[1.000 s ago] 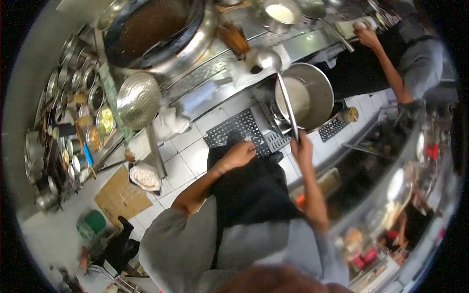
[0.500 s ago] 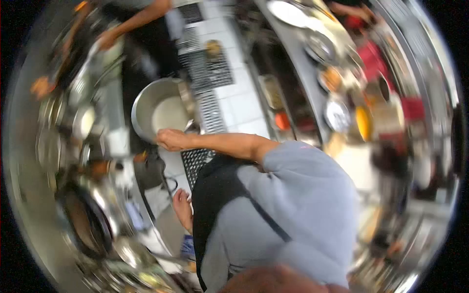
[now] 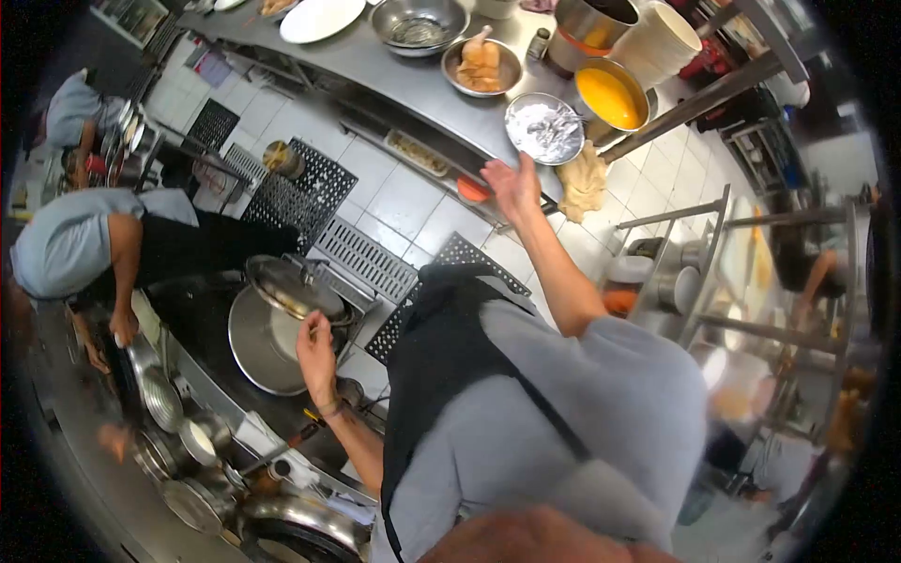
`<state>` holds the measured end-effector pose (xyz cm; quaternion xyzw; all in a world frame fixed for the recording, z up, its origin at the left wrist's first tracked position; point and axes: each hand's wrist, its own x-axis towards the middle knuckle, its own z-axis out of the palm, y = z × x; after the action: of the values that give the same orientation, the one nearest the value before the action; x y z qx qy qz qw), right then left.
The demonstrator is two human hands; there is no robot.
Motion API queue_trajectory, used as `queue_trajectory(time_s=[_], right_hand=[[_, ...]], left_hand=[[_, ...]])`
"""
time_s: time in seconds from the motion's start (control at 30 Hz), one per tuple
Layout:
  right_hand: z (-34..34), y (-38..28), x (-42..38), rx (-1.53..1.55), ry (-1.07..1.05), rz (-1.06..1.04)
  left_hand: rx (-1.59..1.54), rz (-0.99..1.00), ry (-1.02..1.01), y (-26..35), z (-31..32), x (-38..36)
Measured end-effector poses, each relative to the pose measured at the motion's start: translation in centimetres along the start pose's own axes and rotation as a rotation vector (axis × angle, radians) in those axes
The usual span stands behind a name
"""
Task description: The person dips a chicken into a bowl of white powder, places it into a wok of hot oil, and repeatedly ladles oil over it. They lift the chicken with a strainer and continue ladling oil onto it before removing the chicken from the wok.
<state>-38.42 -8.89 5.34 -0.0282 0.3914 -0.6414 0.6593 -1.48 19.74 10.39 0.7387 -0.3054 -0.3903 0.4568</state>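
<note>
Now, in the head view, the wearer in a grey shirt and black apron has turned, so the steel counter [image 3: 375,66] runs across the top where half a second ago it lay at the right edge; the landmark taken for places is the steel plate of white stuff [image 3: 544,129] on that counter.

The right hand [image 3: 513,186] is raised just below and left of that plate, fingers spread wide, palm open, holding nothing; whether a fingertip touches the plate's rim I cannot tell; half a second ago this hand was down at the pan. Just right of the plate stands a bowl of orange sauce [image 3: 610,97]; below and right of it a beige cloth [image 3: 583,183] hangs over the counter's edge; up and left of the plate sits a bowl of pale food pieces [image 3: 481,66], then an empty steel bowl [image 3: 419,21] and a white plate [image 3: 322,17] further left.

The left hand [image 3: 316,352] is well apart from the plate, down and left, loosely curled at the rim of the big steel pan [image 3: 265,342]; whether it grips the rim or anything else cannot be told; a flat steel lid or ladle [image 3: 289,286] lies over the pan's upper edge; earlier this hand hung lower beside the apron.

Far left of the plate a co-worker's arm [image 3: 122,272] reaches down to the stove line.
</note>
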Motion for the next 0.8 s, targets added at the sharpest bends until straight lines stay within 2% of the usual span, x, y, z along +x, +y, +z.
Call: queue_trajectory(time_s=[0.03,0.07,0.13,0.17,0.2,0.27,0.37,0.47,0.53,0.67,0.7,0.73,0.8], right_hand=[[0.1,-1.4,-0.3,-0.016,0.041,-0.098],[-0.8,-2.4,0.8,0.019,0.094,-0.096],[-3.5,-4.1,3.1,0.092,0.024,0.015],[-3.2,-4.6,3.1,0.003,0.038,-0.015],[-2.6,-4.9,2.7,-0.087,0.052,-0.04],[-2.6,-4.9,2.3,-0.244,0.086,-0.049],[-3.3,-5.9,0.4,-0.485,0.063,-0.027],[-1.1,-6.4,-3.1,-0.818,-0.143,0.008],[1.0,-4.7,-3.6,-1.014,-0.31,0.128],[7.7,1.6,-6.0,-1.432,-0.88,0.365],[9.1,4.0,-7.0,-1.492,-0.968,0.391],[9.5,6.5,-5.9,-1.497,-1.24,0.432],[11.7,10.8,-9.7,-1.659,-1.353,0.491]], left_hand=[[-0.033,0.057,-0.018,2.3,2.0,1.2],[-0.069,0.119,-0.033,4.2,4.3,2.6],[-0.065,0.118,-0.201,6.6,8.5,4.9],[-0.055,0.066,-0.258,7.3,10.8,5.4],[-0.039,0.158,-0.339,7.1,12.9,6.0],[-0.029,0.155,-0.462,8.4,16.3,6.6],[-0.135,0.13,-0.506,9.3,19.0,6.8],[-0.189,0.081,-0.438,7.9,19.1,7.8],[-0.329,-0.053,-0.322,9.3,17.3,6.1],[-0.572,-0.126,-0.124,5.0,12.5,1.6],[-0.609,-0.137,-0.089,4.2,11.0,0.2],[-0.63,-0.104,0.038,1.5,10.1,-0.9],[-0.746,-0.08,0.257,-0.9,7.5,-6.1]])
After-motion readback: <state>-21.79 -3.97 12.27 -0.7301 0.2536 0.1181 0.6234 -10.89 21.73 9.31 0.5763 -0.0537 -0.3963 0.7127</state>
